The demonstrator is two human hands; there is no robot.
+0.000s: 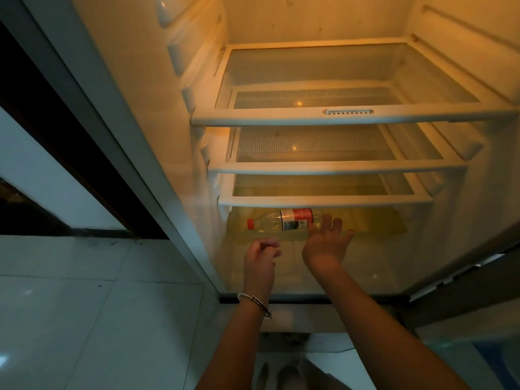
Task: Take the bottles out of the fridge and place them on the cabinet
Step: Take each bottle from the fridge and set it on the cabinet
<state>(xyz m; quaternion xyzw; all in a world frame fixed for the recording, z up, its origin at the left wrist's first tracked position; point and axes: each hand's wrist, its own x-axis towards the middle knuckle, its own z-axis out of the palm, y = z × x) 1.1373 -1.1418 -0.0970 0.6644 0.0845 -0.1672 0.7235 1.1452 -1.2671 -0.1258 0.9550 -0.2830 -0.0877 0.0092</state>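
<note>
Bottle (287,220), lying on its side at the bottom of the fridge (174,108), is the only one in view and has not been lifted. The right hand (326,243) reaches it with fingers spread, touching or nearly so, no grip closed. The left hand (260,257) hangs loosely curled, empty. The three shelves (337,118) are bare. The cabinet is out of view, so most of the task seems left.

The bottle (289,220) lies half hidden — base behind the right hand (326,243), label text unreadable.
</note>
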